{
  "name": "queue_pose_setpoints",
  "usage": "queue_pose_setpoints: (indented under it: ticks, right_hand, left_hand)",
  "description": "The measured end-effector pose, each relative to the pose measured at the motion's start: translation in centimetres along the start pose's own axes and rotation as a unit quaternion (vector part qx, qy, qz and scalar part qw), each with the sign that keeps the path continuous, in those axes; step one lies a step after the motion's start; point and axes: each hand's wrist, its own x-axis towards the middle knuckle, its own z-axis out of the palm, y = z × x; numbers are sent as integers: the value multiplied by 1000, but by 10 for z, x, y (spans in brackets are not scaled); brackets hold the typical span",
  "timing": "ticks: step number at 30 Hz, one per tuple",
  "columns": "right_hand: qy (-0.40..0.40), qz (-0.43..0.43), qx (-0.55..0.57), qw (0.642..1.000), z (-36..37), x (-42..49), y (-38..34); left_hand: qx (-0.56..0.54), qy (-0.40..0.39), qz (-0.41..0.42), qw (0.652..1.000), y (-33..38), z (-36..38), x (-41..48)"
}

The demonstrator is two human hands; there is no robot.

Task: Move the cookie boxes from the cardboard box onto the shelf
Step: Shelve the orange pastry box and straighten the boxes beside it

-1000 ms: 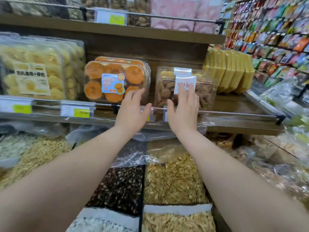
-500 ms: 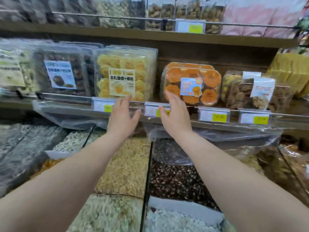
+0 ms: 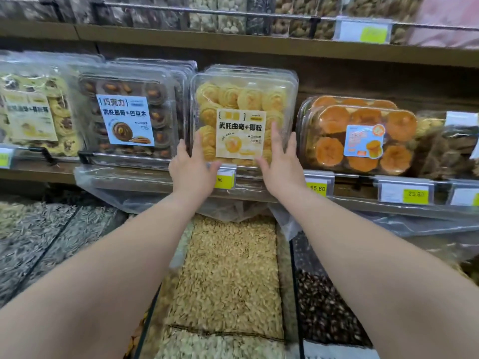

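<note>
Left hand (image 3: 193, 170), right hand (image 3: 282, 165) flat against yellow cookie box (image 3: 242, 98)

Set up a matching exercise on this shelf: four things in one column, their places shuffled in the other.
1 yellow cookie box
2 chocolate cookie box
3 orange cookie box
4 pale seed bin

A below the shelf
B touched by left hand and right hand
C right of the right hand
D left of the left hand

Pairs: 1-B, 2-D, 3-C, 4-A.
</note>
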Motion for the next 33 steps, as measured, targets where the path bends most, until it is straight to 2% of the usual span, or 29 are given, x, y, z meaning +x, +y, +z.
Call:
queue_pose_setpoints:
  ticks: [4, 9, 13, 15, 18, 21, 24, 28, 33]
  right_hand:
    - [12, 4, -34, 999, 5, 3, 8]
    - [11, 17, -2, 1000, 3, 2, 13]
    - [18, 49, 63, 997, 1, -5, 2]
    - [56, 55, 45, 996, 3, -13, -15]
    - [107, -26, -14, 994, 12, -24, -53]
    - [65, -126, 19, 990, 34, -29, -104]
    - [52, -170, 72, 981, 62, -28, -151]
    - [70, -101, 74, 990, 92, -14, -189]
    - [49, -8, 28, 998, 119, -3, -210]
  left_hand:
    - [21, 2, 11, 1000, -1, 9, 0]
    - [21, -27, 30, 999, -6, 6, 4]
    - [-80, -108, 55, 989, -21, -14, 1]
    - [-131, -80, 67, 986, -33, -29, -5]
    - [-142, 10, 64, 988, -61, -53, -10]
    - [-111, 70, 49, 990, -101, -70, 1]
    - [-107, 90, 15, 990, -141, -83, 22]
    - [-117, 62, 22, 991, -179, -92, 53]
    - [-91, 29, 52, 994, -205, -86, 71]
